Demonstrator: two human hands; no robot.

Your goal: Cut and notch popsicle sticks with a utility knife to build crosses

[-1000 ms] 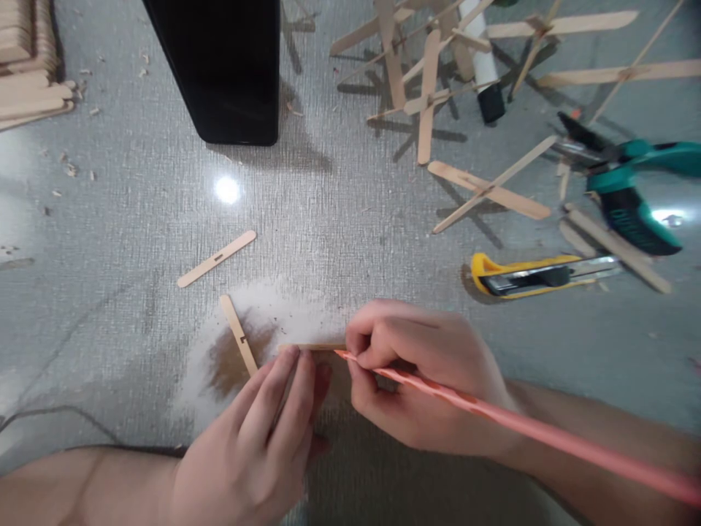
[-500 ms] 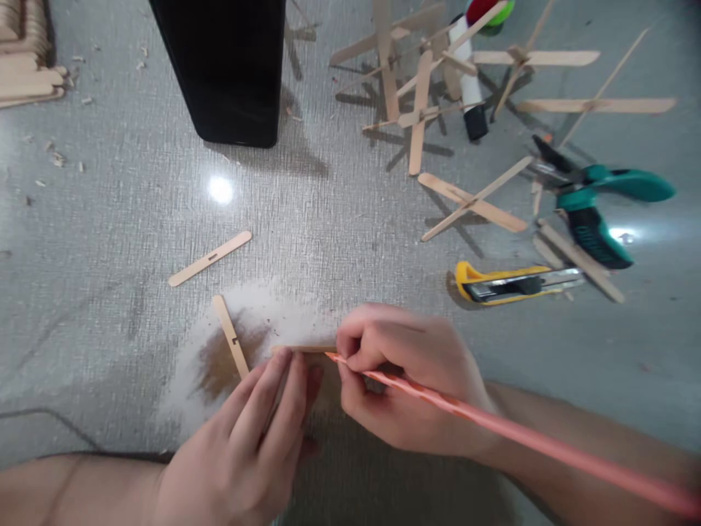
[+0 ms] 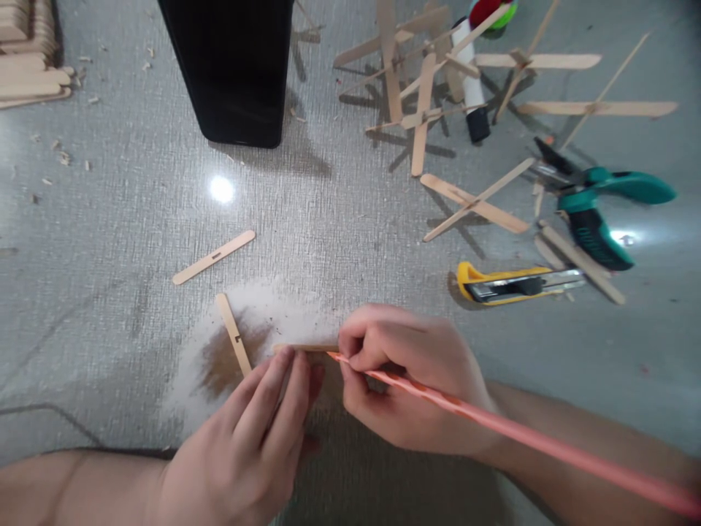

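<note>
With fingertips together, my left hand point(image 3: 249, 438) grips a wooden craft stick point(image 3: 313, 348) that lies crosswise in front of me. A pink pencil point(image 3: 493, 420) is pinched in my right hand point(image 3: 410, 380), its orange-looking tip touching or very near the stick's lower edge. The right fingers cover the stick's right end. Just left of my left fingers lies a notched craft stick point(image 3: 234, 336), its lower end hidden by that hand. Farther up is another craft stick point(image 3: 215, 257) with a small slot cut in its middle.
A black phone point(image 3: 235, 80) lies at the top. A yellow utility knife point(image 3: 515, 283) and green-handled pliers point(image 3: 596, 193) rest at right, below several crossed stick pieces point(image 3: 474, 202). Stacked craft sticks point(image 3: 30, 80) occupy the upper left corner, with wood shavings nearby. Pale dust point(image 3: 186, 365) surrounds the notched stick.
The whole view has shifted slightly, so things appear a little farther right. Both hands keep nearly the same hold, with the pencil tip at about the same place on the stick.
</note>
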